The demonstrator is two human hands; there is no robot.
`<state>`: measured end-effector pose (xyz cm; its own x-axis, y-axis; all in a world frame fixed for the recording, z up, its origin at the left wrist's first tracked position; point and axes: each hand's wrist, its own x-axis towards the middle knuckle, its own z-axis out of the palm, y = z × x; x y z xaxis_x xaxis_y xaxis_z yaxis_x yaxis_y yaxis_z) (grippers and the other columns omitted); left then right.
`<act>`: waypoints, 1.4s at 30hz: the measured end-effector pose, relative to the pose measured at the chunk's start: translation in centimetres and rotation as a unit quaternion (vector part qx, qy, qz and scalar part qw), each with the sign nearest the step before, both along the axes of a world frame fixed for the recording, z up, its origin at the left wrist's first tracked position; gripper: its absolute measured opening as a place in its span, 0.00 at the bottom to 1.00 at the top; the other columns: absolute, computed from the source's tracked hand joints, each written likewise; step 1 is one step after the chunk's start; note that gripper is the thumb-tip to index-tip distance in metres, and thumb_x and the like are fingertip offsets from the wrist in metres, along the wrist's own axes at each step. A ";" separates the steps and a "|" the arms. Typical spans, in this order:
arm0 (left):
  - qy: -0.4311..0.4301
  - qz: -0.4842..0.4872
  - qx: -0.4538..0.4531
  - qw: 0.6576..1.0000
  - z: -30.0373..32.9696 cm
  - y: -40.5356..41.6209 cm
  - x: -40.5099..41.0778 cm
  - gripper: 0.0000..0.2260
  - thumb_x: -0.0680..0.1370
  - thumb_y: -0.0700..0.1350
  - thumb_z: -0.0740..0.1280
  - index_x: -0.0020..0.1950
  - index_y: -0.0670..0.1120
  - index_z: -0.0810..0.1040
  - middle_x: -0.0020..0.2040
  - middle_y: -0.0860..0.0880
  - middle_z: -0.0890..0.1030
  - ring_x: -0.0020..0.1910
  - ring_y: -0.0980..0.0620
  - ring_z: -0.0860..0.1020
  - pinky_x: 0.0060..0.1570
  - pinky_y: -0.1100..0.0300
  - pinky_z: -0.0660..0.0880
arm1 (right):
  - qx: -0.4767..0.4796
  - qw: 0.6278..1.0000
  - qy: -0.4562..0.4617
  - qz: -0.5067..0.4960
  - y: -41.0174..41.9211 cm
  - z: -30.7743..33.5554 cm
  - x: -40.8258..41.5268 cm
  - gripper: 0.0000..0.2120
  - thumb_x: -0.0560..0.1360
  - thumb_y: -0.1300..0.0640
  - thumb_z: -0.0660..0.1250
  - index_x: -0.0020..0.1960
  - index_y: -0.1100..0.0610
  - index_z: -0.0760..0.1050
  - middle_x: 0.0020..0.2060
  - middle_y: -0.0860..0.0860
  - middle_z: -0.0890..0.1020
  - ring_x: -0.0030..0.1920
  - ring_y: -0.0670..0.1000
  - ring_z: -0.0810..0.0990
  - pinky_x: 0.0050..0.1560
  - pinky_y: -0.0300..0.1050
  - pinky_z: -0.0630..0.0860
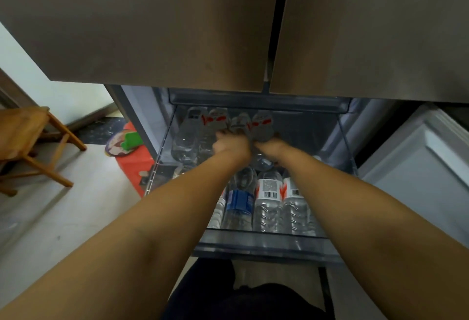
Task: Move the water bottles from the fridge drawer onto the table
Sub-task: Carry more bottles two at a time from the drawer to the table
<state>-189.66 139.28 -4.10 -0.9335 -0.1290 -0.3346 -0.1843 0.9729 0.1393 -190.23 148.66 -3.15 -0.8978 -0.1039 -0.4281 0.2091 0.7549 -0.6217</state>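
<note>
Both hands point(250, 145) grip bottles point(262, 126) in fridge drawer point(264, 246)

Two bare arms with no sleeves reach in from the bottom corners. The left hand point(229, 145) and right hand point(270, 148) wear no gloves. Dark clothes show at the bottom middle.

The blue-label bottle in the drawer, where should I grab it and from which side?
Grip the blue-label bottle around its labelled middle, coming from above. It lies on its side, wedged between neighbouring bottles in the drawer, so only its top is exposed; the straight label band probably gives the fingers the firmest wrap.
</note>
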 end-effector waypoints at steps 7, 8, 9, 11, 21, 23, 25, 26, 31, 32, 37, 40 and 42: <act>-0.044 0.005 -0.018 0.999 1.7 0.2 3.3 0.31 0.76 0.45 0.68 0.75 0.47 0.58 0.72 0.37 0.60 0.70 0.38 0.60 0.62 0.45 0.70 | 0.047 0.992 -0.118 0.011 1.5 3.2 3.2 0.23 0.81 0.50 0.60 0.69 0.64 0.67 0.59 0.60 0.75 0.62 0.60 0.75 0.52 0.48 0.73; -0.046 0.009 -0.007 0.999 2.0 0.1 4.0 0.32 0.77 0.46 0.67 0.76 0.47 0.56 0.73 0.37 0.59 0.71 0.38 0.59 0.63 0.43 0.68 | 0.040 0.988 -0.151 0.002 1.7 3.0 3.6 0.26 0.80 0.46 0.61 0.70 0.63 0.66 0.61 0.60 0.75 0.62 0.61 0.76 0.52 0.49 0.73; -0.045 0.015 0.004 0.999 2.0 -0.1 4.6 0.32 0.77 0.46 0.67 0.77 0.47 0.54 0.73 0.36 0.58 0.72 0.37 0.58 0.65 0.43 0.67 | 0.037 0.984 -0.176 -0.011 1.8 2.7 4.1 0.30 0.78 0.42 0.62 0.72 0.62 0.64 0.63 0.60 0.74 0.61 0.61 0.76 0.51 0.49 0.75; -0.042 0.029 0.025 0.998 1.9 -0.4 5.8 0.34 0.77 0.46 0.66 0.78 0.48 0.50 0.74 0.36 0.55 0.73 0.37 0.56 0.67 0.43 0.65 | 0.035 0.980 -0.194 -0.024 2.1 2.0 4.8 0.38 0.75 0.36 0.63 0.74 0.60 0.62 0.64 0.61 0.74 0.56 0.59 0.78 0.50 0.49 0.77; -0.150 0.051 0.094 0.983 1.7 -3.4 9.0 0.42 0.70 0.56 0.71 0.77 0.47 0.53 0.75 0.42 0.60 0.73 0.39 0.63 0.71 0.45 0.63 | 0.033 0.972 -0.233 -0.013 2.3 1.5 8.5 0.42 0.70 0.38 0.71 0.73 0.61 0.61 0.62 0.62 0.75 0.54 0.58 0.80 0.55 0.50 0.80; -0.142 0.079 0.171 0.972 3.2 -3.3 8.8 0.27 0.80 0.50 0.63 0.75 0.42 0.60 0.71 0.41 0.67 0.70 0.41 0.67 0.67 0.50 0.67 | 0.005 0.984 -0.170 -0.048 2.0 1.8 8.4 0.36 0.74 0.38 0.66 0.73 0.59 0.62 0.65 0.61 0.73 0.60 0.60 0.77 0.56 0.51 0.77; -0.105 0.136 0.238 0.956 3.2 -2.8 8.2 0.25 0.82 0.52 0.59 0.74 0.40 0.62 0.70 0.40 0.69 0.69 0.41 0.69 0.65 0.50 0.68 | -0.013 0.992 -0.091 -0.089 1.4 1.6 8.3 0.32 0.76 0.40 0.64 0.72 0.59 0.64 0.65 0.59 0.74 0.61 0.60 0.77 0.54 0.51 0.76; -0.089 0.168 0.279 0.941 2.5 -2.7 7.7 0.28 0.80 0.54 0.61 0.74 0.40 0.62 0.71 0.41 0.70 0.68 0.41 0.71 0.64 0.50 0.69 | -0.024 0.991 -0.070 -0.107 1.0 1.3 8.2 0.32 0.76 0.40 0.64 0.72 0.58 0.64 0.65 0.59 0.74 0.61 0.60 0.77 0.53 0.50 0.76; -0.047 0.249 0.333 0.908 -0.6 -2.2 7.2 0.42 0.73 0.57 0.70 0.77 0.43 0.52 0.71 0.38 0.67 0.67 0.38 0.71 0.63 0.46 0.73 | -0.059 0.985 -0.068 -0.148 0.0 -1.4 8.4 0.39 0.68 0.38 0.70 0.73 0.51 0.60 0.64 0.56 0.75 0.60 0.59 0.76 0.61 0.56 0.76; -0.038 0.249 0.329 0.910 -0.7 -2.2 7.3 0.41 0.73 0.56 0.71 0.77 0.43 0.53 0.70 0.39 0.68 0.66 0.38 0.73 0.61 0.47 0.74 | -0.074 0.984 -0.070 -0.149 0.2 -1.7 8.2 0.38 0.67 0.40 0.72 0.72 0.52 0.62 0.63 0.55 0.76 0.60 0.59 0.77 0.61 0.57 0.75; -0.050 0.232 0.424 0.874 -0.4 -3.7 6.7 0.32 0.73 0.53 0.72 0.71 0.40 0.66 0.62 0.41 0.76 0.54 0.44 0.78 0.39 0.58 0.76 | -0.221 0.936 -0.171 -0.213 2.2 -0.9 8.0 0.34 0.66 0.50 0.77 0.67 0.59 0.69 0.58 0.56 0.80 0.57 0.59 0.80 0.57 0.56 0.78; -0.094 0.240 0.484 0.836 0.0 -4.6 6.5 0.33 0.71 0.59 0.71 0.69 0.41 0.71 0.61 0.41 0.78 0.58 0.42 0.78 0.54 0.51 0.76 | -0.333 0.882 -0.227 -0.243 3.4 -0.5 7.8 0.25 0.68 0.52 0.76 0.60 0.61 0.76 0.49 0.59 0.84 0.51 0.58 0.83 0.56 0.58 0.78; -0.135 0.248 0.554 0.784 0.9 -4.6 6.6 0.25 0.74 0.59 0.69 0.62 0.41 0.76 0.48 0.43 0.83 0.44 0.45 0.83 0.42 0.52 0.81 | -0.399 0.843 -0.255 -0.256 4.2 0.1 8.0 0.18 0.72 0.54 0.73 0.57 0.61 0.78 0.48 0.59 0.85 0.49 0.58 0.83 0.55 0.56 0.79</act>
